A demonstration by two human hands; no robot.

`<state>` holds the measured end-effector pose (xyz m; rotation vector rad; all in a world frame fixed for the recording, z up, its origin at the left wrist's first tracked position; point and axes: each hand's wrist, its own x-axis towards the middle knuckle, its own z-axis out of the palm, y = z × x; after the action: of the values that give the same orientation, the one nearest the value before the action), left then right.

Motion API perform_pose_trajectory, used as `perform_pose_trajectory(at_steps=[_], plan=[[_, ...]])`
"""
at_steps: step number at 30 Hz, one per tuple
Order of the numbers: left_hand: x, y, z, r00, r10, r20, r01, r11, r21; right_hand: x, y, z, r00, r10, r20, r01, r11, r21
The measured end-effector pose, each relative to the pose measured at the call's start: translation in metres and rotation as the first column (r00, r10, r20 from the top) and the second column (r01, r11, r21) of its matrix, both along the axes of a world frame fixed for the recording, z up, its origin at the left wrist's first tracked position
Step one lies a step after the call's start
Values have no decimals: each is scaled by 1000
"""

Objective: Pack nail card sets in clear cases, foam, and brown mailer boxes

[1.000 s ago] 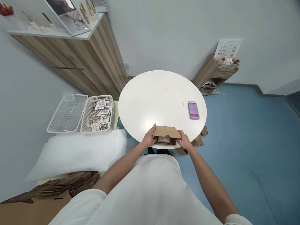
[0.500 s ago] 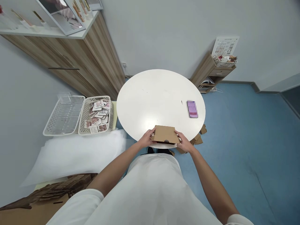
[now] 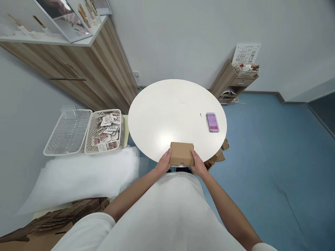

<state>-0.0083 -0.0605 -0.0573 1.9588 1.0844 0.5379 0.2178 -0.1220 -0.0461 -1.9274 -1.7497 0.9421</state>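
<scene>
I have the left hand (image 3: pixel 164 162) closed on one end of a small cardboard box (image 3: pixel 181 153) and the right hand (image 3: pixel 199 164) closed on the other, so the box sits squarely between the two. Its lid is down, with a small notch at the front edge nearest me. The box is at the near rim of the round white table (image 3: pixel 170 101); from up here I cannot tell whether its underside rests on the top or is held just above it. Ahead of the right hand and a little outward, I see a purple item (image 3: pixel 212 122) lying on the table, too blurred for me to name. Just beyond the right hand, some cardboard pieces (image 3: pixel 219 155) lie on the floor beside the table. Well out to the left of the left hand I have two white baskets side by side: the nearer basket (image 3: pixel 122 134) holds a heap of printed packets (image 3: pixel 107 129), the farther basket (image 3: pixel 48 150) some clear plastic pieces (image 3: pixel 69 134). On the near side of those baskets, still left of the left hand, are thin white sheets (image 3: pixel 89 174), and closer to me a stack of brown cardboard (image 3: pixel 52 223).
</scene>
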Motion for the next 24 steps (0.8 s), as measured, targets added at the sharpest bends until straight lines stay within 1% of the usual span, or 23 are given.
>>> perform_pose_trajectory(at_steps=[2, 4, 6, 8, 10, 12, 14, 16, 19, 21, 24], plan=[[-3, 5, 9, 999, -28, -18, 28, 1000, 4, 4, 6, 11, 1000, 13, -20, -13, 1000, -9], [-7, 15, 22, 998, -47, -31, 47, 999, -1, 11, 16, 26, 998, 19, -66, -23, 998, -50], [-8, 28, 38, 998, -50, -46, 50, 999, -18, 20, 29, 43, 990, 7, -141, -27, 990, -140], [-7, 43, 51, 996, -52, -68, 49, 997, -55, 28, 44, 57, 975, -28, -222, -29, 968, -251], [-3, 57, 60, 990, -62, -125, 45, 990, -133, 34, 61, 66, 960, -61, -274, -27, 951, -307], [3, 67, 62, 979, -44, -197, 2, 978, -211, 35, 76, 69, 957, -100, -273, 9, 949, -315], [10, 72, 60, 970, 9, -244, -65, 973, -221, 33, 86, 66, 964, -142, -224, 77, 957, -279], [16, 72, 56, 960, 98, -261, -140, 979, -150, 29, 90, 62, 975, -170, -141, 142, 971, -192], [24, 67, 51, 942, 218, -257, -234, 972, -35, 22, 86, 56, 984, -177, -4, 177, 983, -49], [27, 63, 49, 931, 265, -250, -271, 962, 10, 20, 80, 56, 983, -176, 47, 177, 984, -16], [28, 58, 48, 933, 279, -226, -269, 960, 74, 19, 73, 60, 986, -161, 49, 162, 986, -32]])
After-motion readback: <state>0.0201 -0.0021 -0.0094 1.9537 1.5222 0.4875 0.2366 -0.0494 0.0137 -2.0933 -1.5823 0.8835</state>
